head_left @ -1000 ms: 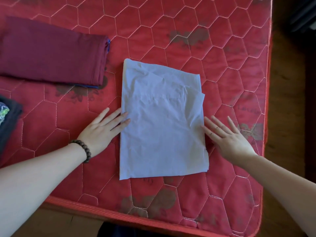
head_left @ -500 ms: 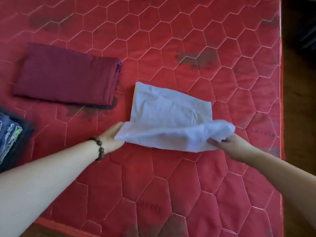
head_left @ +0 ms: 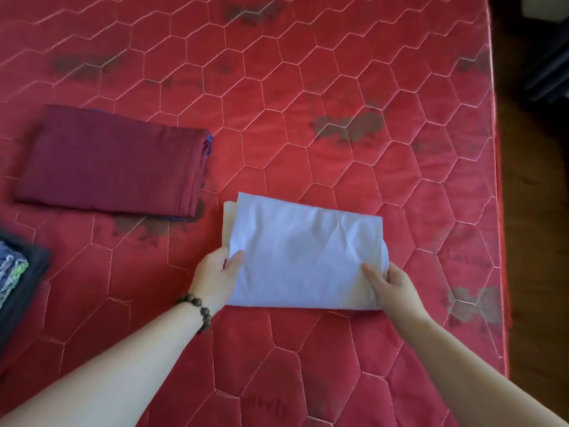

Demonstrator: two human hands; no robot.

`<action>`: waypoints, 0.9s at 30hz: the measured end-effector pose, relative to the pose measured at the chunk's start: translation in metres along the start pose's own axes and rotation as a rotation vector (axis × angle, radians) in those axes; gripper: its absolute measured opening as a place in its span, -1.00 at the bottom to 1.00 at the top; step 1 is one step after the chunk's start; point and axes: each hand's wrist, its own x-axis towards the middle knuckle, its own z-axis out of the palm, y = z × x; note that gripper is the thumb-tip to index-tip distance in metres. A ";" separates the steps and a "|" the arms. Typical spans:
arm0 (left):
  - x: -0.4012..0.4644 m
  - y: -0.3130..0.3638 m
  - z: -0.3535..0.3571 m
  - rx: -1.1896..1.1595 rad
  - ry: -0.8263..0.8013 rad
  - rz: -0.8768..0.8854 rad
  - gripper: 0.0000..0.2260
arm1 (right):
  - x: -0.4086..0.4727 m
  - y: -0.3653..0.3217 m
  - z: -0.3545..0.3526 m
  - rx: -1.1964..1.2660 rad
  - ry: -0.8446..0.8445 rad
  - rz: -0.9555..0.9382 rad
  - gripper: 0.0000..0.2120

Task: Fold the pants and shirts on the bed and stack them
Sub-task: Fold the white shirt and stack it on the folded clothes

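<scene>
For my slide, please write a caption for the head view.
Both hands, left and right, grip a folded white garment on the red mattress.

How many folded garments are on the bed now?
3: white garment gripped by both hands, maroon one at far left, dark one cut off at the left edge; more may lie out of frame.

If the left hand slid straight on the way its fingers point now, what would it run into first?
The left hand grips the left edge of the folded pale blue-white garment, fingers pointing up and right across it. Going straight on, it would push into that cloth first; beyond lies bare red quilted mattress, though depth is hard to judge.
</scene>
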 end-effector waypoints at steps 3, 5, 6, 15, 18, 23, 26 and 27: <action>-0.010 -0.006 0.007 0.000 0.111 -0.079 -0.69 | -0.006 -0.003 0.012 -0.161 0.177 0.005 -0.83; -0.013 -0.001 0.008 0.005 0.246 -0.096 -0.77 | -0.005 -0.009 0.018 -0.241 0.298 -0.033 -0.71; -0.012 0.005 0.009 0.005 0.273 -0.109 -0.80 | -0.004 -0.012 0.021 -0.254 0.322 -0.049 -0.68; -0.014 0.020 0.020 -0.164 0.452 0.019 -0.66 | -0.009 -0.008 0.019 -0.132 0.243 -0.134 -0.77; -0.026 -0.002 0.024 -0.097 0.403 -0.107 -0.67 | -0.012 -0.006 0.026 -0.245 0.253 -0.153 -0.66; -0.014 -0.011 0.018 -0.076 0.330 0.022 -0.72 | -0.015 -0.007 0.036 -0.213 0.349 -0.142 -0.67; -0.004 -0.011 0.015 -0.035 0.320 0.050 -0.74 | -0.017 -0.004 0.041 -0.208 0.381 -0.147 -0.63; -0.002 -0.013 0.015 -0.013 0.310 0.029 -0.74 | -0.016 -0.004 0.041 -0.205 0.379 -0.140 -0.63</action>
